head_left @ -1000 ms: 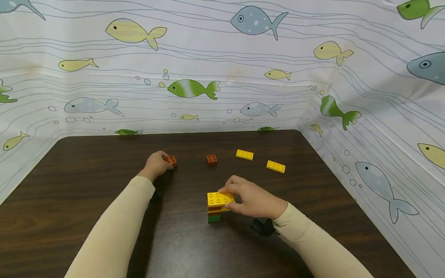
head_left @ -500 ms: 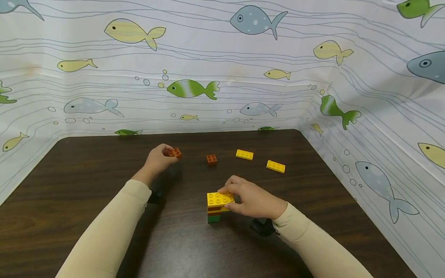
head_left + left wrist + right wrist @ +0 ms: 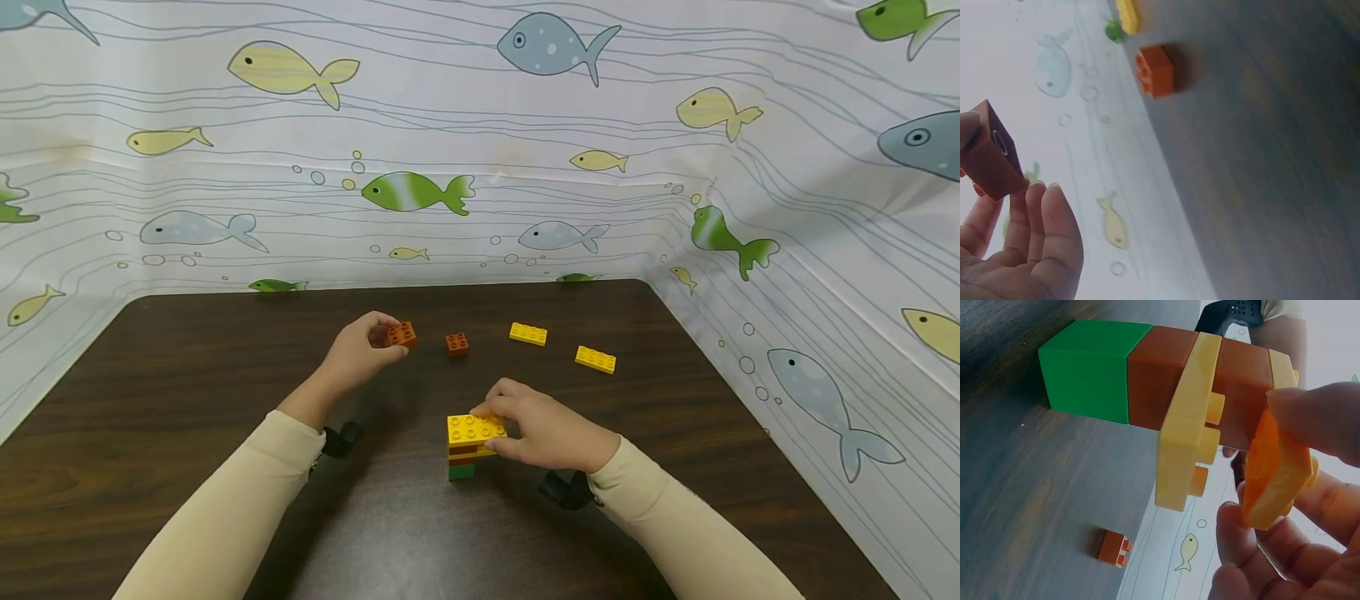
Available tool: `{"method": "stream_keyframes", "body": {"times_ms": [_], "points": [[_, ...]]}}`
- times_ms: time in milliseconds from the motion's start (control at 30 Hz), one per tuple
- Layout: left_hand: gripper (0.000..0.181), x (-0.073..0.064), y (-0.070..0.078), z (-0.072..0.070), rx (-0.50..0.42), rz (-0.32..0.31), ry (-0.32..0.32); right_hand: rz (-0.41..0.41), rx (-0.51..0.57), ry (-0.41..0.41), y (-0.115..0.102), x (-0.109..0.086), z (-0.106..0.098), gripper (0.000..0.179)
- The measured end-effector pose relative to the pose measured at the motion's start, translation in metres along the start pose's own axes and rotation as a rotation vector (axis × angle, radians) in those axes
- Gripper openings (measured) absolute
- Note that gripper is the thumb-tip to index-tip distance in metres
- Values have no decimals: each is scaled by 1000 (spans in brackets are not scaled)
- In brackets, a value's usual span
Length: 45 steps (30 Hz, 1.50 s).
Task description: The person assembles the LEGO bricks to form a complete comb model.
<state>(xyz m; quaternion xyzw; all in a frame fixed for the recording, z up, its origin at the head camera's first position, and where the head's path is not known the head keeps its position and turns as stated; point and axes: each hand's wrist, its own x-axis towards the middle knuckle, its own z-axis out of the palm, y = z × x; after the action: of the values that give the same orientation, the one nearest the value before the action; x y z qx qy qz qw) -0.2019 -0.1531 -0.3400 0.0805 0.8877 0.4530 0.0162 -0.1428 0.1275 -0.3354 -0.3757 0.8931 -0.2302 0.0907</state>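
Note:
My left hand (image 3: pixel 363 350) pinches a small orange brick (image 3: pixel 401 334) between thumb and fingers, lifted above the dark table (image 3: pixel 187 433). The left wrist view shows that orange brick (image 3: pixel 991 153) at my fingertips (image 3: pixel 1044 209). My right hand (image 3: pixel 536 429) grips the yellow top brick (image 3: pixel 474 429) of a short tower (image 3: pixel 465 450) with a green base, brown blocks and yellow plates. In the right wrist view my fingers (image 3: pixel 1310 419) hold the yellow top brick (image 3: pixel 1272 481) tilted on the tower (image 3: pixel 1166 387).
A second small orange brick (image 3: pixel 457 343) lies on the table just right of my left hand. Two flat yellow bricks (image 3: pixel 528 334) (image 3: pixel 595 359) lie farther right. A fish-patterned cloth wall (image 3: pixel 480 142) surrounds the table at the back and right.
My left hand picked the orange brick up from the table and carried it to the right, toward the other orange brick. The right hand and tower stayed still.

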Motion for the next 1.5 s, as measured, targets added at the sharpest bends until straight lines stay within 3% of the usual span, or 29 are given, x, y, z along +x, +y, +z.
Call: {"method": "stream_keyframes", "body": {"times_ms": [300, 700, 967, 1300, 1500], "points": [[42, -20, 19, 8, 8, 61, -49, -1, 11, -9, 2, 0, 0, 38], [36, -43, 34, 23, 19, 179, -134, -15, 11, -2, 1, 1, -1, 39], [33, -51, 38, 32, 15, 221, -207, -21, 24, -6, 1, 0, -1, 38], [34, -57, 40, 40, -5, 273, -251, -21, 39, -9, 2, 0, -1, 37], [34, -60, 40, 46, 9, 258, -259, -23, 32, -1, 3, 0, 0, 37]]}}
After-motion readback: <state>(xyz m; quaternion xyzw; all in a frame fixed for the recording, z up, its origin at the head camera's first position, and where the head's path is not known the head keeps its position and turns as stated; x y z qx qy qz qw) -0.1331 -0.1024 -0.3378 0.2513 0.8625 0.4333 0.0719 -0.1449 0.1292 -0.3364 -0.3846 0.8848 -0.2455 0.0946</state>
